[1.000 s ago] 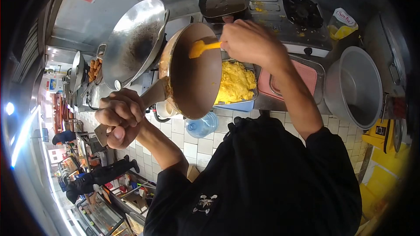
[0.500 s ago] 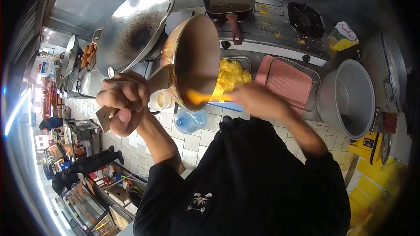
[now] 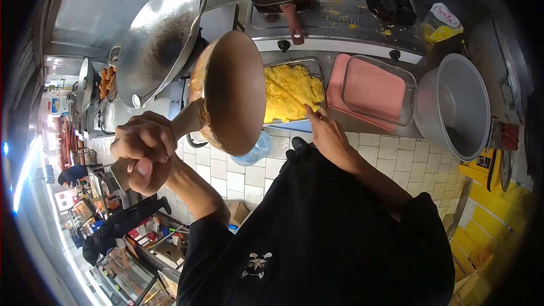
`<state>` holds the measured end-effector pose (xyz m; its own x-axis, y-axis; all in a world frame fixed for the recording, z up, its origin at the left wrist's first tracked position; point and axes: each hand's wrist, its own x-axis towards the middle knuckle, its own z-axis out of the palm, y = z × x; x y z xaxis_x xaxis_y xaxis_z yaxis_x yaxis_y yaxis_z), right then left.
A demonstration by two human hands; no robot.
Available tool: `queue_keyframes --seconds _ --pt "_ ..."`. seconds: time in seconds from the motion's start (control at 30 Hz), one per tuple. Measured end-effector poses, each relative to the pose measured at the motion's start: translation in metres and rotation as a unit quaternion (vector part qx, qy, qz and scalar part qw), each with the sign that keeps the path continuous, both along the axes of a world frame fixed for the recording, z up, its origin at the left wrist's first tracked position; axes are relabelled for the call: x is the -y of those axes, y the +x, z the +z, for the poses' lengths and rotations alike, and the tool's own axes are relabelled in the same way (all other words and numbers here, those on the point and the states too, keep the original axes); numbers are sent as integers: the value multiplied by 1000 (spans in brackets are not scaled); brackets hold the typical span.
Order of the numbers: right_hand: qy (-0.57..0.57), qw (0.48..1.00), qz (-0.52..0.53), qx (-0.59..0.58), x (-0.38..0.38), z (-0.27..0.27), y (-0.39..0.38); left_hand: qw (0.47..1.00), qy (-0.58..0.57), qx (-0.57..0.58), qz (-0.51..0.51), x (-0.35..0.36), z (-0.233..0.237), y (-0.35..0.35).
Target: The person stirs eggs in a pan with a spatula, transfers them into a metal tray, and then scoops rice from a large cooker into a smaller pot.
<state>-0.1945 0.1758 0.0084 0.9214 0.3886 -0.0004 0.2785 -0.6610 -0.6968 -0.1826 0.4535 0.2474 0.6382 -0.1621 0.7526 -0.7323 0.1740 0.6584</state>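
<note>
Two hands busy: left hand (image 3: 141,150) fingers clamped round the handle of the pan (image 3: 235,93), tipped on edge mid-frame. Right hand (image 3: 328,136) fingers closed on a spatula (image 3: 292,96), tip in the eggs (image 3: 303,82) just right of the pan. Steel counter (image 3: 331,59) all round: pink tray (image 3: 340,88) right, stove (image 3: 340,14) top, wok (image 3: 158,39) upper left, white tiles (image 3: 243,178) below.

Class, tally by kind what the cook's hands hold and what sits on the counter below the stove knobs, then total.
Frying pan: 1, left hand
Spatula: 1, right hand
Egg-filled container: 1
Blue tray beneath it: 1
Pink tray: 1
Wire basket: 1
Total: 6
</note>
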Motion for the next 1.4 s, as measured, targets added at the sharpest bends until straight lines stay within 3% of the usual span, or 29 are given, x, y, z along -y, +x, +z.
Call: queue_keyframes --seconds 0.33,0.43,0.57,0.67,0.8,0.83,0.93,1.03,1.13,1.2,1.3,1.37,1.4 --pt "1 990 132 -54 -9 19 -20 1000 -6 18 6 -18 4 -16" --pt "-69 983 167 -23 -15 -5 -10 1000 -23 17 -11 -19 6 -23" --pt "-64 997 -17 38 -15 -12 0 999 -47 1 7 -29 2 -33" --pt "19 999 21 -16 -4 18 -2 999 -51 2 12 -39 2 -39" --pt "62 953 287 -77 -17 32 -18 998 -47 11 29 -40 -1 -45" --pt "80 960 265 -42 -31 7 -25 999 -38 11 31 -43 -1 -48" --pt "-108 982 151 12 -60 -24 -6 998 -20 30 42 -44 0 -54" --pt "-45 997 -29 46 -61 -22 9 996 -47 31 75 -51 -13 -59" --pt "76 981 -63 169 -36 -38 14 996 -56 33 67 -65 -14 -65" --pt "141 984 -77 -82 -18 -43 10 995 -65 40 71 -74 -16 -69" --pt "256 888 -83 -373 -16 -50 9 991 -79 45 96 -84 -23 -75" --pt "331 809 -87 -478 -28 -57 10 989 -96 41 106 -91 -25 -78" --pt "317 817 -80 -474 -33 -65 6 987 -109 34 110 -94 -27 -81"
